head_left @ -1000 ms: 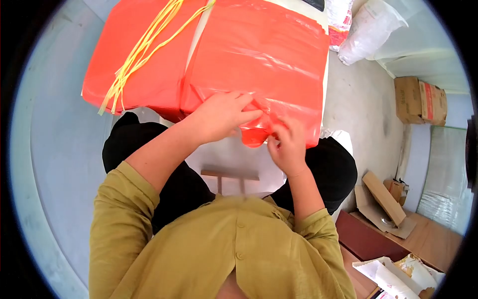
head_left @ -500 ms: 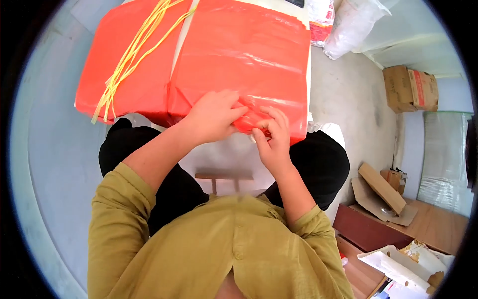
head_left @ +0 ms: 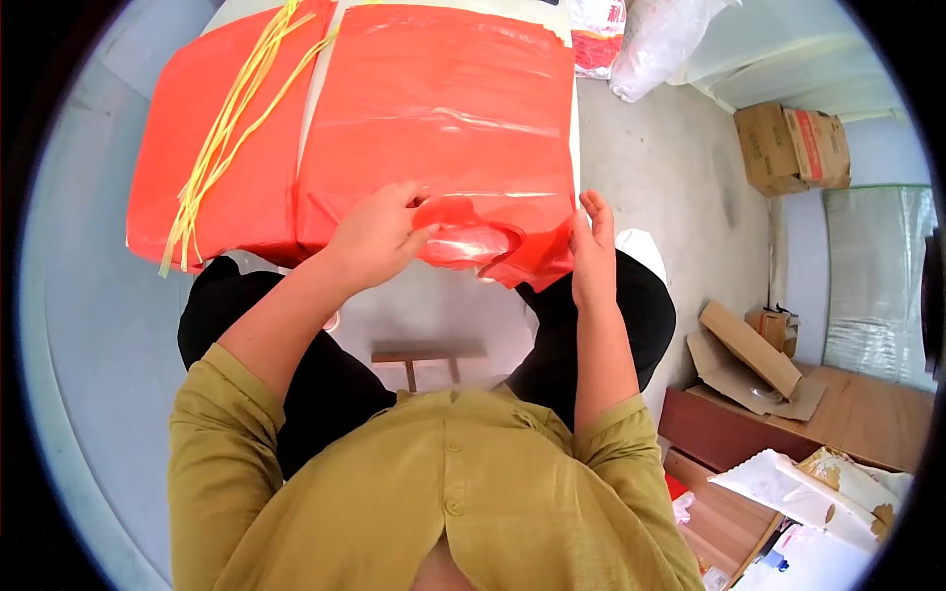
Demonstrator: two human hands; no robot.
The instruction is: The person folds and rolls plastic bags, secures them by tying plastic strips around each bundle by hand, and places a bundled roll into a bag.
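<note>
A pile of red plastic sheets or bags (head_left: 443, 108) lies on a pale tabletop, its near edge hanging toward my lap. My left hand (head_left: 379, 236) rests on the near part of this red plastic, thumb and fingers apart. Beside its fingertips the plastic bulges in a shiny, crumpled fold (head_left: 468, 244). At the right edge of the plastic is my right hand (head_left: 594, 251), upright with fingers stretched out and touching the border. To the left, a bundle of yellow strips (head_left: 222, 148) lies over a second red plastic pile (head_left: 172, 197).
White sacks (head_left: 660, 44) stand beyond the table's right corner. A cardboard box (head_left: 788, 148) is by the wall, and a flattened carton (head_left: 754, 364) lies on a wooden surface (head_left: 867, 424) at right. Below the table edge shows a wooden bar (head_left: 429, 357) between my knees.
My right hand has left the crumpled middle of the near edge and moved right to the plastic's side border. My left hand stays on the plastic, with its fingers wider apart. The view has shifted slightly.
</note>
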